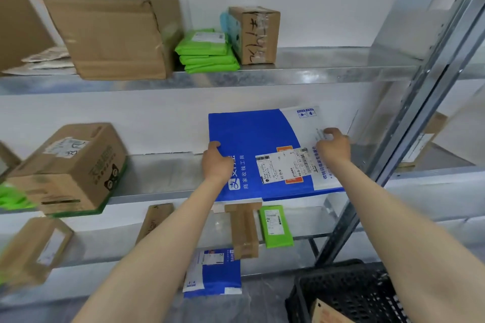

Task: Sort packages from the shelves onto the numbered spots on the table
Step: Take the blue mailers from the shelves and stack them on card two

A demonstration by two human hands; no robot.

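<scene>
Blue-and-white mailer (257,144) lay at the right end of the middle shelf (162,173), its near edge overhanging the shelf's front lip. The left hand (216,162) gripped its left edge. The right hand (334,145), fingers curled, held its white right side. A cardboard box (70,168) stood at that shelf's left end.

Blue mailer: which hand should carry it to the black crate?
Right, probably: right hand grips the blue mailer nearest the black crate, low on that side; the left hand holds the opposite edge.
</scene>
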